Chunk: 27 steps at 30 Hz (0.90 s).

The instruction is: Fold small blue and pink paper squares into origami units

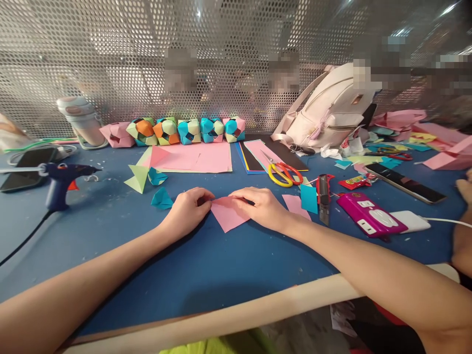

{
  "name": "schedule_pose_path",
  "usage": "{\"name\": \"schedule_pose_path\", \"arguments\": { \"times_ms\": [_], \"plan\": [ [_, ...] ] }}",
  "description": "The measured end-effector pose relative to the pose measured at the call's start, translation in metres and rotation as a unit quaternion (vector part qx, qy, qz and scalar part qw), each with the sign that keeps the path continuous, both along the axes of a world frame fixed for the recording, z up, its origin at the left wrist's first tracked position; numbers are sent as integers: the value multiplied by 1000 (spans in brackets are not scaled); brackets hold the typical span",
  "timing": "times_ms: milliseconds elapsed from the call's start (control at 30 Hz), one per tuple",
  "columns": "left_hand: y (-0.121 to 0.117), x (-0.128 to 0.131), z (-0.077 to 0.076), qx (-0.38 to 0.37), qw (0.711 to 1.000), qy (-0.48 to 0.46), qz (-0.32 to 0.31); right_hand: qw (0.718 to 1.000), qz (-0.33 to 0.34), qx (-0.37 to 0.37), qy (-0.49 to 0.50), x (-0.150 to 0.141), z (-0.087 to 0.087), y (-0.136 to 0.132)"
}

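"Pink paper, in front of you at the blue table; how do your 2 hands have it?"

"Your left hand is closed to a light pinch at its left corner; your right hand has thumb and fingers drawn together on its far right part; 1 corner points towards you, free of both; I cannot tell whether any of it is lifted."

"And how will it handle for you?"

"Feather-light, probably crisp but easily bent or torn; take it by the edges with your fingertips, since a hard squeeze could wrinkle it."
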<state>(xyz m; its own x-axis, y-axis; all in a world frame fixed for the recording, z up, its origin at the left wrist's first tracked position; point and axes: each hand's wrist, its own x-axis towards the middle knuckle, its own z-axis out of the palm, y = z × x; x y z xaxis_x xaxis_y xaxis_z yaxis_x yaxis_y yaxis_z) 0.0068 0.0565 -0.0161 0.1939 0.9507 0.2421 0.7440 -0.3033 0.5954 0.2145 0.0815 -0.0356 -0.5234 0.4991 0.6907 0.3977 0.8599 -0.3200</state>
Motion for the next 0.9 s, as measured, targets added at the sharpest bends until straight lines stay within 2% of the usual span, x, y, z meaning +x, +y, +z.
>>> {"name": "schedule_pose_path", "arguments": {
  "times_ms": [200,533,767,900],
  "plan": [
    [-1,0,-1,11,1000,21,-8,999,14,-32,11,0,0,1],
    [3,-3,2,-8,998,47,-50,995,90,12,-41,3,8,-7],
    [0,-1,9,-32,997,33,-55,995,79,30,-60,3,11,-10],
    [0,-2,9,-16,996,46,-73,998,49,3,-40,3,6,-8]
  ]
}}
